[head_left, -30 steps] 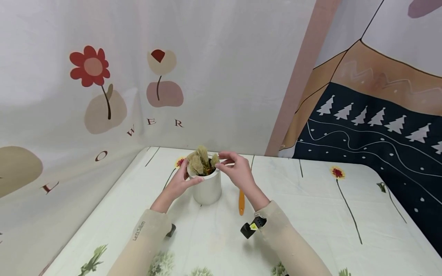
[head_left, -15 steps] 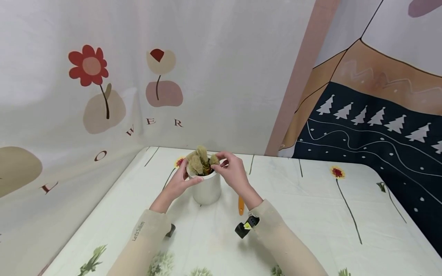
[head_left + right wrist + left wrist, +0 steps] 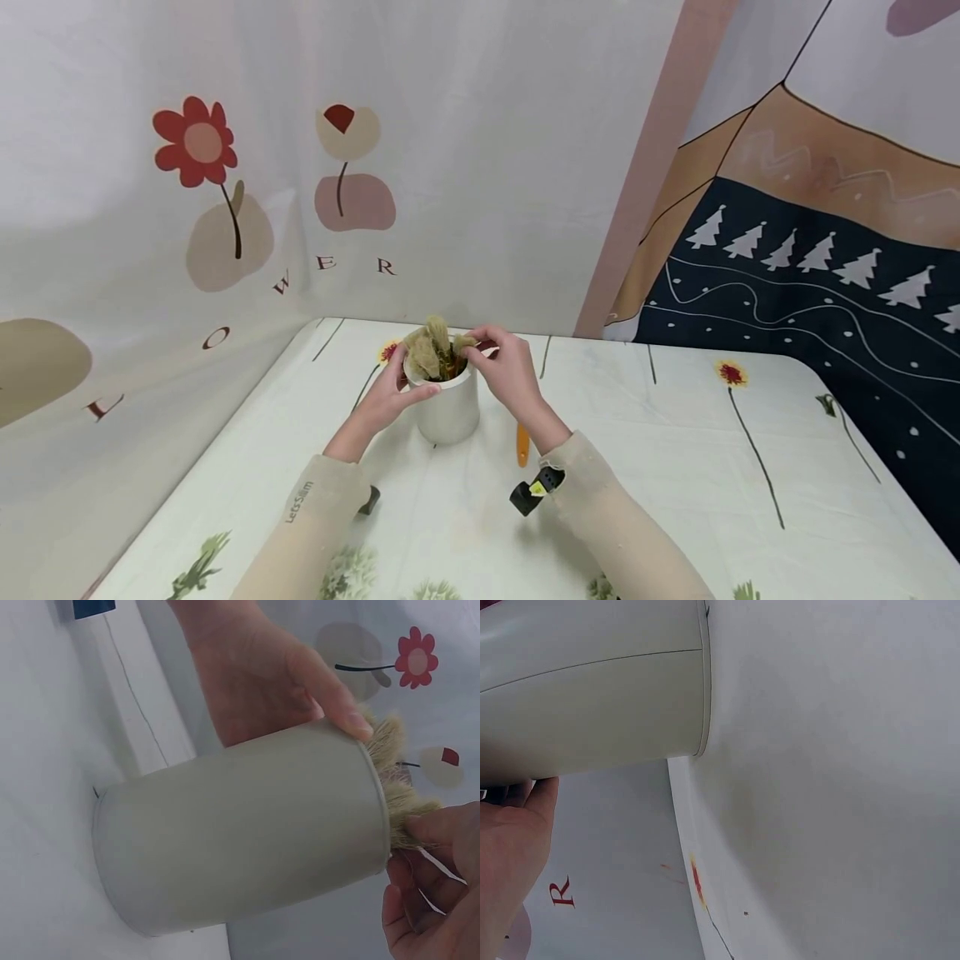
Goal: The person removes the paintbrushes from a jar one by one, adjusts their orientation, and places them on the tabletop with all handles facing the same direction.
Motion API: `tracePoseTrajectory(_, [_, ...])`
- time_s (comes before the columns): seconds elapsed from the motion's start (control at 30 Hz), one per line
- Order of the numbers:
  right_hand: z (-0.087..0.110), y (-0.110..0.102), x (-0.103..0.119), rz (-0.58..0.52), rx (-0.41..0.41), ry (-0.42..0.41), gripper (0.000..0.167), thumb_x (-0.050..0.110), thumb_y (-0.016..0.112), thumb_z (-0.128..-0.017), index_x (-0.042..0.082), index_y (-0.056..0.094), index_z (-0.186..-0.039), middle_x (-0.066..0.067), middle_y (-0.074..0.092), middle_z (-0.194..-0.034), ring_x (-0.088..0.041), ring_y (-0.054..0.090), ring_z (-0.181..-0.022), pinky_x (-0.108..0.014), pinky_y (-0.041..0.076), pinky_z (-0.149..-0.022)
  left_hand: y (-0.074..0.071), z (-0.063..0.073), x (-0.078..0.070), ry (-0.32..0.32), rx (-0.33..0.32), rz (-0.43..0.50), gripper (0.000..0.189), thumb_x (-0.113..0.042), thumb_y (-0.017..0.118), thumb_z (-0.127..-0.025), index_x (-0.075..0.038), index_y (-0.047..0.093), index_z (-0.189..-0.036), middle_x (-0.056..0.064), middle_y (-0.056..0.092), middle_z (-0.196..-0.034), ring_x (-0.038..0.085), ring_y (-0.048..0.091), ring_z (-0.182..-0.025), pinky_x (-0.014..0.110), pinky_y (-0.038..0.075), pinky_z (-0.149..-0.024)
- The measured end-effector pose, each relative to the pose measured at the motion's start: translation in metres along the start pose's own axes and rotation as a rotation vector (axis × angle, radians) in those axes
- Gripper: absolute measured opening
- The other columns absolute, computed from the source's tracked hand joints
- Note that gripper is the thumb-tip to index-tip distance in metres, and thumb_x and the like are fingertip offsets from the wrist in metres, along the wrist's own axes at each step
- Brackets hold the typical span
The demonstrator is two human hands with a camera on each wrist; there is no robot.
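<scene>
A white cylindrical pot [image 3: 448,412] stands upright on the table, with several beige, fluffy dried-grass tufts [image 3: 426,354] sticking out of its top. My left hand [image 3: 384,400] grips the pot at its upper left, thumb along the near rim and the other fingers partly hidden behind it. At the right side of the opening, my right hand [image 3: 506,367] pinches one tuft between thumb and fingers. The right wrist view shows that pinched tuft [image 3: 405,810] at the rim, its lower end hidden inside the pot. Mostly the pot's smooth wall [image 3: 600,712] fills the left wrist view.
An orange handle [image 3: 522,446] lies on the table right of the pot, partly covered by the right wrist. The tablecloth [image 3: 675,467] is white with printed flowers. Behind the table hangs a patterned curtain [image 3: 487,167]. A black wrist camera [image 3: 536,492] sits below the right sleeve cuff.
My right hand has shifted slightly left, closing its fingers on the right-hand tuft, which now leans toward the hand. The left hand and the pot have stayed in place.
</scene>
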State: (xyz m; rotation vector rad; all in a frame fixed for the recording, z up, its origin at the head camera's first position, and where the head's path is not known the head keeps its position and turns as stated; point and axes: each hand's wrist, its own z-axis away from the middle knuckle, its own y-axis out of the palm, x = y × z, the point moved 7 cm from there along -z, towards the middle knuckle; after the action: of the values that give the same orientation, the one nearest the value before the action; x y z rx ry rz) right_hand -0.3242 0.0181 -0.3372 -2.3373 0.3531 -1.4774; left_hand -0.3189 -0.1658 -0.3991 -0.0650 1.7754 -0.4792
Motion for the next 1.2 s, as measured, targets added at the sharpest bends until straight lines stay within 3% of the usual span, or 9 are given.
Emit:
tracePoseTrajectory(0.23, [0.001,-0.009,0.010,-0.058,-0.021,-0.047,0.015,0.012,0.068,-0.094,0.005,0.071,-0.107,-0.012,0.074,-0.105,-0.025,0.072,-0.095,-0.033,0.061,-0.083,0.002,0.001,0.003,-0.031,0.003,0.005,0.092,-0.022,0.069,-0.092,-0.008,0.008,-0.160,0.023,0.018,-0.164,0.045,0.022,-0.150,0.060,0.022,-0.121])
tracePoseTrajectory(0.63, [0.004,-0.039,0.023,-0.117,-0.069,-0.032,0.018,0.017,0.067,-0.096,0.008,0.070,-0.111,-0.011,0.072,-0.107,-0.024,0.070,-0.100,-0.040,0.060,-0.088,0.005,-0.001,0.003,-0.036,0.016,-0.004,0.093,-0.025,0.069,-0.092,-0.006,0.008,-0.159,0.024,0.017,-0.164,0.044,0.019,-0.151,0.060,0.018,-0.122])
tracePoseTrajectory(0.97, [0.002,-0.074,0.042,-0.204,-0.167,-0.125,0.020,0.007,0.065,-0.095,0.000,0.066,-0.115,-0.018,0.069,-0.107,-0.027,0.070,-0.099,-0.029,0.061,-0.083,0.004,-0.002,0.002,-0.042,0.014,-0.005,0.093,-0.024,0.068,-0.093,-0.005,0.006,-0.159,0.024,0.014,-0.165,0.045,0.017,-0.152,0.059,0.018,-0.122])
tracePoseTrajectory(1.2, [0.000,-0.094,0.049,-0.270,-0.191,-0.168,0.022,0.003,0.064,-0.095,-0.005,0.064,-0.116,-0.021,0.067,-0.109,-0.005,0.068,-0.093,-0.024,0.060,-0.082,-0.001,0.001,0.003,-0.046,-0.006,-0.013,0.089,-0.020,0.066,-0.094,-0.006,0.007,-0.159,0.025,0.016,-0.163,0.046,0.020,-0.150,0.060,0.020,-0.121])
